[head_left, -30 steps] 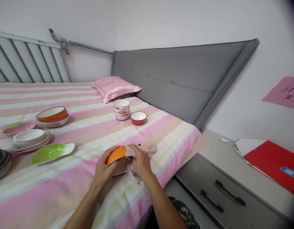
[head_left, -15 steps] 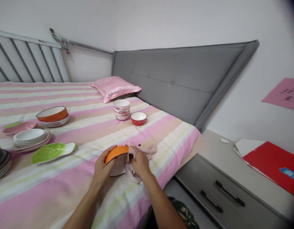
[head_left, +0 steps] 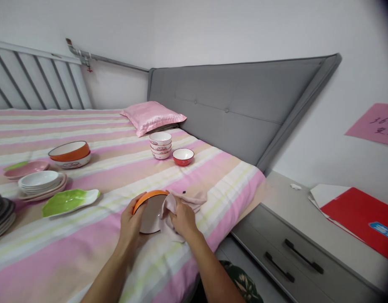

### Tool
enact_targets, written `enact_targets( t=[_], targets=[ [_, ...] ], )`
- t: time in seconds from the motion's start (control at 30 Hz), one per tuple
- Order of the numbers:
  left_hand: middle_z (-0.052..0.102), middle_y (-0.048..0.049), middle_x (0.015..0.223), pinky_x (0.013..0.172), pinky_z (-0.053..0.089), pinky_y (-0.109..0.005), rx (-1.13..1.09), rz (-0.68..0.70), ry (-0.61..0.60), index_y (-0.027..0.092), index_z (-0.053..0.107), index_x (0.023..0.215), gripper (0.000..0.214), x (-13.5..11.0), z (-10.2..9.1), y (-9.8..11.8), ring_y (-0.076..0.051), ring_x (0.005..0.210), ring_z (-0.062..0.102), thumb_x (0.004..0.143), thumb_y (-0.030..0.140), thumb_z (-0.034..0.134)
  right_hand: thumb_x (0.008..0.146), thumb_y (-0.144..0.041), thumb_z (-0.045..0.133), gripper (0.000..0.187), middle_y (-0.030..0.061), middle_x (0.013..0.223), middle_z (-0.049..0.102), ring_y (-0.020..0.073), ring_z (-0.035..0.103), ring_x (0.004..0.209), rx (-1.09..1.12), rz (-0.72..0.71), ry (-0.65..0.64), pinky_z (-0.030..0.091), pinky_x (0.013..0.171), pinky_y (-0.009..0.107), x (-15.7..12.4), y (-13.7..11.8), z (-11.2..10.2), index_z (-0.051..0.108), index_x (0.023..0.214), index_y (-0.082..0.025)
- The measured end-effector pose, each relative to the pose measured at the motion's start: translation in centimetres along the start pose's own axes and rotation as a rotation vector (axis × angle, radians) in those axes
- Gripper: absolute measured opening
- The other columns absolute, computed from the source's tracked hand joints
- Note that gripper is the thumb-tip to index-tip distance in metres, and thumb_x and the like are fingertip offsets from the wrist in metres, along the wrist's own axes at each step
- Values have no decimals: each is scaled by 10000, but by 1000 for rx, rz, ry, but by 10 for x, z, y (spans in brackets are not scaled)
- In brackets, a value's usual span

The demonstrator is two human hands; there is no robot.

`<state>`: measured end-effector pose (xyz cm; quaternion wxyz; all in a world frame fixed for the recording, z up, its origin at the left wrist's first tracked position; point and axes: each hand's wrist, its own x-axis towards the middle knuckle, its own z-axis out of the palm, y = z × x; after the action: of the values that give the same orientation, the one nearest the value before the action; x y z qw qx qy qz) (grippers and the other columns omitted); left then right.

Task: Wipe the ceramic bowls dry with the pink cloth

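Note:
An orange bowl (head_left: 151, 214) with a pale inside and dark rim is tilted up on its side over the bed, its opening facing me. My left hand (head_left: 132, 218) grips it by the left edge, fingers behind and thumb near the rim. My right hand (head_left: 183, 218) is closed on a pale pink cloth (head_left: 170, 223), which is pressed against the bowl's right side; part of the cloth trails onto the bedding. Farther back stand a stack of white bowls (head_left: 160, 145) and a small red bowl (head_left: 183, 157).
To the left lie a green leaf-shaped dish (head_left: 69, 202), stacked white dishes (head_left: 39, 181), a pink dish (head_left: 28, 169), dark plates (head_left: 3, 214) and two larger bowls (head_left: 69, 153). A pink pillow (head_left: 153, 117) rests by the grey headboard (head_left: 225, 92). At right stands a nightstand (head_left: 282, 189).
The bowl has turned so more of its inside faces me, shifting slightly left with my left hand. My right hand and the cloth have moved a little left along its rim.

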<state>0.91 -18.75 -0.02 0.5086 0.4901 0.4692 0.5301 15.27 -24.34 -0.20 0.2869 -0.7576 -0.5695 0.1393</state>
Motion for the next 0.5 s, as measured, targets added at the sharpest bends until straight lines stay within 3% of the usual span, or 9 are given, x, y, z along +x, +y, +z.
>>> enact_targets(
  t=[0.33, 0.5],
  targets=[
    [684, -75, 937, 689, 531, -372, -65, -244, 125, 210, 633, 1089, 520, 4, -2, 8, -225, 754, 642, 659, 501, 661, 802, -232, 511, 473, 121, 1069, 678, 283, 635, 969, 16, -58, 1, 441, 788, 352, -1, 0, 4, 494, 1270, -171],
    [688, -90, 884, 640, 540, -362, 24, -130, 125, 181, 614, 1078, 514, 8, -5, -1, -222, 694, 656, 716, 545, 590, 815, -233, 509, 466, 121, 1089, 672, 269, 623, 1001, 45, -70, -4, 431, 815, 341, -2, 0, 4, 490, 1277, -173]
  ],
)
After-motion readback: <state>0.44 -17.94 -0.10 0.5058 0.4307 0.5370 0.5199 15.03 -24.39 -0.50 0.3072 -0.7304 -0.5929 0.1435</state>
